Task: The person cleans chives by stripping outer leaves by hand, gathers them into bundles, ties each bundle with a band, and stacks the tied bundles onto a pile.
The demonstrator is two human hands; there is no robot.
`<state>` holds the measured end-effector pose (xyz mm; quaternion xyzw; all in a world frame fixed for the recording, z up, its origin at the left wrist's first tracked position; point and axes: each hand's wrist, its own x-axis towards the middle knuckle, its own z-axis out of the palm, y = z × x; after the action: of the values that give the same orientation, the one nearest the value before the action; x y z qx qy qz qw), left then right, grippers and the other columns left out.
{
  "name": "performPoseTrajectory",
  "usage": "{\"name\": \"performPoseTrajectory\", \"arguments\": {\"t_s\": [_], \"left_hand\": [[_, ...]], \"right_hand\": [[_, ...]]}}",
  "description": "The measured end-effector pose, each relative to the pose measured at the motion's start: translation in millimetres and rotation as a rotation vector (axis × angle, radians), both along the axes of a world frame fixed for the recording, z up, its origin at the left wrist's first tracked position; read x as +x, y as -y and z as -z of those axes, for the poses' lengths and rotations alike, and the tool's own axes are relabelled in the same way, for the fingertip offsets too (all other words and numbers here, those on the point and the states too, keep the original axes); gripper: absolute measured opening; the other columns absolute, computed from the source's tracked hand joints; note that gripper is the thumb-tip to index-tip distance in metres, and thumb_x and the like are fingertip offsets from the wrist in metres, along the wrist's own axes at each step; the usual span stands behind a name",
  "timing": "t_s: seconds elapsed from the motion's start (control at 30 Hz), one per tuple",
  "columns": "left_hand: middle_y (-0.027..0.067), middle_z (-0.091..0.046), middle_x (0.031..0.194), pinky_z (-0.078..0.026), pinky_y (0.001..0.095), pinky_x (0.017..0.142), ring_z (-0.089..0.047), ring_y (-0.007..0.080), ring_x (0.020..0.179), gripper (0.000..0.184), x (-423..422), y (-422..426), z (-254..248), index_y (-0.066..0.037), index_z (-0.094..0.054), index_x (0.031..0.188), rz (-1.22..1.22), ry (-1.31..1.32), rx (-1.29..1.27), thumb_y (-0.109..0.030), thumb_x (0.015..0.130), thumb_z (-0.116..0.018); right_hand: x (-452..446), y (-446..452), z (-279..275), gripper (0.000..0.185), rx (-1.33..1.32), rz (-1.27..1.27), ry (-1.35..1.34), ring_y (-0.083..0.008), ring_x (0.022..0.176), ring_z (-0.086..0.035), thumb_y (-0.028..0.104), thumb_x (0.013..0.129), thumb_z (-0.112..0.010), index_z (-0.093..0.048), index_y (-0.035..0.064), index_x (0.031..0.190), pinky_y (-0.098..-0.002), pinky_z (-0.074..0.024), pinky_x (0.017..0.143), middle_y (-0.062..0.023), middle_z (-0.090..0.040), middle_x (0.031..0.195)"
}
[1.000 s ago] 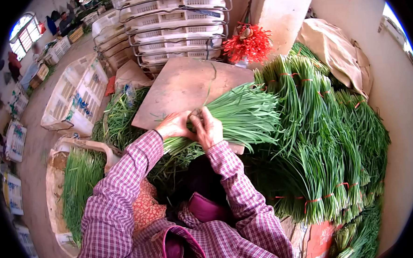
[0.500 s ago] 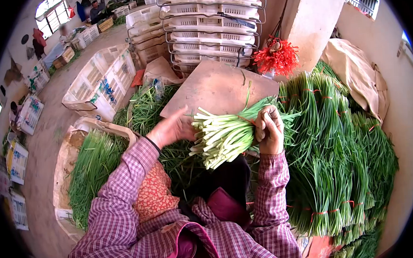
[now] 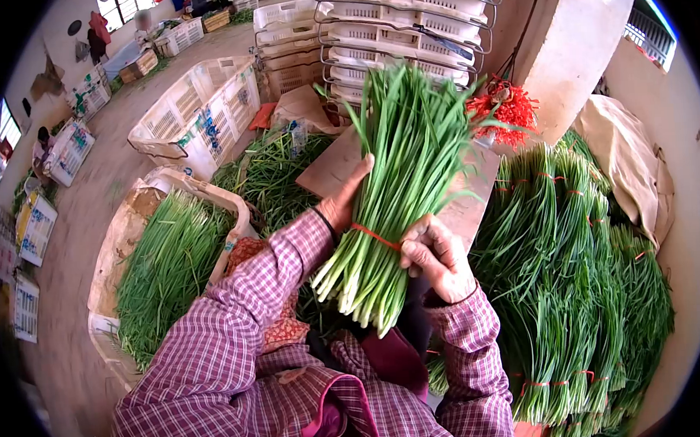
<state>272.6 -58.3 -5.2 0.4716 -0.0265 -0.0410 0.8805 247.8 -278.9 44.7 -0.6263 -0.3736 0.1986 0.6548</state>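
A bunch of garlic chives (image 3: 399, 168) is held up in front of me, leaves pointing up and away, pale cut ends towards my lap. A red tie (image 3: 376, 236) circles its lower part. My left hand (image 3: 347, 196) grips the bunch from the left; its thumb shows along the leaves and its fingers are hidden behind. On the right side, my right hand (image 3: 439, 260) is closed in a pinch at the end of the red tie. Below the bunch is a tan board (image 3: 476, 204), partly covered by the leaves.
Tied chive bunches (image 3: 551, 287) are piled on the right beside a beige cloth (image 3: 624, 157). A crate (image 3: 106, 330) of loose chives stands left, near a large white crate (image 3: 194, 108). Stacked crates (image 3: 404, 38) and a bundle of red ties (image 3: 511, 111) are behind the board.
The bunch has turned from lying sideways, cut ends left, to leaves up and cut ends towards me. My left hand, earlier open beside the cut ends, now grips it. My right hand has moved lower.
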Motion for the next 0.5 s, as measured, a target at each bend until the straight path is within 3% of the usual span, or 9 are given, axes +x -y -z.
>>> {"name": "performPoseTrajectory", "arguments": {"t_s": [0.03,0.07,0.13,0.2,0.3,0.37,0.4,0.43,0.5], "left_hand": [[0.0111,-0.06,0.115,-0.049,0.0351,0.093,-0.059,0.0201,0.102,0.08,2.0,-1.2,-24.6,-0.004,-0.046,0.131,-0.061,-0.015,0.008,-0.059,0.077,-0.068],[0.0115,-0.06,0.115,-0.048,0.0351,0.096,-0.059,0.0233,0.102,0.088,11.3,-9.0,-41.2,-0.001,-0.05,0.126,-0.078,0.016,0.077,-0.054,0.063,-0.081],[0.0115,-0.061,0.106,-0.045,0.0354,0.098,-0.058,0.0243,0.103,0.087,32.6,-13.0,-76.4,0.004,-0.052,0.121,-0.098,0.136,0.239,-0.049,0.06,-0.082],[0.0122,-0.058,0.11,-0.045,0.0342,0.096,-0.057,0.0257,0.105,0.082,53.7,-14.2,-106.3,0.001,-0.053,0.12,-0.141,0.348,0.373,-0.046,0.06,-0.083],[0.0096,-0.059,0.106,-0.048,0.0322,0.092,-0.058,0.0186,0.104,0.073,66.1,-5.3,-146.1,-0.001,-0.053,0.12,-0.152,0.599,0.381,-0.041,0.065,-0.081],[0.0127,-0.059,0.11,-0.046,0.0353,0.096,-0.057,0.0224,0.108,0.079,71.1,-4.1,-147.6,-0.001,-0.052,0.122,-0.188,0.641,0.424,-0.043,0.062,-0.083],[0.0162,-0.058,0.114,-0.041,0.0414,0.102,-0.055,0.0279,0.113,0.089,76.1,-5.1,-135.4,0.001,-0.049,0.125,-0.247,0.658,0.51,-0.049,0.06,-0.083],[0.0195,-0.052,0.125,-0.035,0.0468,0.107,-0.048,0.0322,0.122,0.102,74.6,-4.6,-118.8,0.0,-0.043,0.132,-0.234,0.621,0.596,-0.058,0.058,-0.082],[0.0226,-0.041,0.138,-0.028,0.0474,0.112,-0.035,0.0327,0.134,0.112,75.5,-12.6,-65.2,-0.002,-0.034,0.14,-0.139,0.51,0.752,-0.065,0.058,-0.078]], "right_hand": [[9.3,0.4,12.4,0.008,0.085,0.091,-0.153,-0.0098,0.054,-0.054,0.014,0.094,-0.055,-0.053,0.0058,0.093,-0.0216,-0.0442,0.05,-0.0014,-0.058,0.069],[25.4,-0.8,24.5,0.008,0.191,0.137,-0.202,-0.0097,0.052,-0.053,0.013,0.094,-0.053,-0.051,0.0059,0.096,-0.0216,-0.0441,0.048,-0.0018,-0.058,0.07],[51.6,-10.2,23.1,0.01,0.363,0.254,-0.352,-0.0096,0.048,-0.049,0.015,0.094,-0.054,-0.051,0.0059,0.095,-0.0207,-0.0422,0.045,-0.0026,-0.057,0.072],[85.9,-16.0,7.6,0.009,0.42,0.268,-0.288,-0.0085,0.049,-0.049,0.016,0.094,-0.054,-0.051,0.0073,0.095,-0.0207,-0.0442,0.045,-0.0019,-0.056,0.072],[116.5,-17.9,-27.0,0.008,0.451,0.236,-0.132,-0.007,0.053,-0.05,0.016,0.096,-0.053,-0.051,0.0075,0.096,-0.021,-0.0452,0.046,-0.0012,-0.055,0.072],[123.4,-17.9,-28.1,0.008,0.468,0.261,-0.087,-0.007,0.052,-0.05,0.016,0.096,-0.053,-0.051,0.008,0.097,-0.0205,-0.045,0.046,-0.0008,-0.055,0.072],[129.2,-17.2,-14.8,0.008,0.46,0.274,-0.08,-0.0072,0.052,-0.049,0.016,0.096,-0.054,-0.051,0.0084,0.096,-0.0202,-0.045,0.046,-0.0009,-0.055,0.072],[134.6,-18.0,8.9,0.007,0.466,0.296,-0.099,-0.007,0.053,-0.05,0.015,0.095,-0.054,-0.051,0.0086,0.096,-0.0196,-0.0441,0.046,-0.0012,-0.055,0.072],[150.9,-15.6,73.6,0.008,0.251,0.386,-0.129,-0.0079,0.054,-0.05,0.015,0.095,-0.055,-0.05,0.0079,0.095,-0.0208,-0.0446,0.049,-0.0022,-0.054,0.072]]}}
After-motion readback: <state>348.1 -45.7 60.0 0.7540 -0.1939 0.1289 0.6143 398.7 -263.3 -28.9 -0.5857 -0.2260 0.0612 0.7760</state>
